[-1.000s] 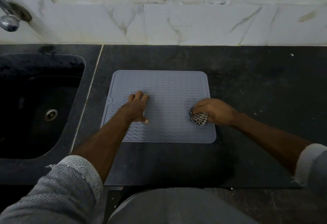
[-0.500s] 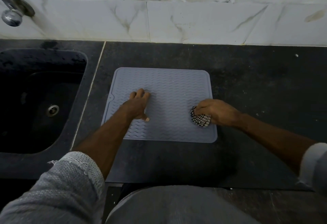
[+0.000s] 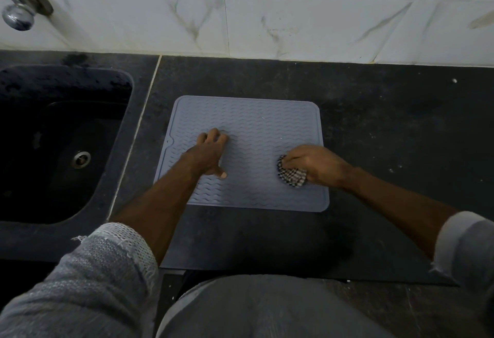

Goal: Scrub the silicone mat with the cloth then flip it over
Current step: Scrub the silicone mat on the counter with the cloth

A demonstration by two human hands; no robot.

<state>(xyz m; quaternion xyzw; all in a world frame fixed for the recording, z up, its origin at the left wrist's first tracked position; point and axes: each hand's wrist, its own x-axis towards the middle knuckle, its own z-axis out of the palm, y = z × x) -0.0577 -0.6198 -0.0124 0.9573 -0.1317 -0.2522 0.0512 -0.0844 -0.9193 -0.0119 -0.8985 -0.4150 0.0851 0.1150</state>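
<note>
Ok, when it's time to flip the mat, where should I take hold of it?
Probably the silicone mat at its near right corner, coming from the front. It lies flat, thin and floppy, so pinch and peel the rim. That corner is bare and beside the right hand, once the cloth is dropped.

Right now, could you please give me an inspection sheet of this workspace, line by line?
Surface: dark stone counter, flecked with pale specks.
Job's things: grey silicone mat lies flat, ribbed side up, not yet flipped; checked cloth bunched on its near right part.
Clutter: nothing seen.
Grip: left hand pressed flat and open on the mat's left half; right hand closed around the cloth.
Cables: nothing seen.
Surroundings: dark sink with a metal drain to the left; tap at top left; marbled white wall tiles behind; grey sleeves and clothing in the foreground.
</note>
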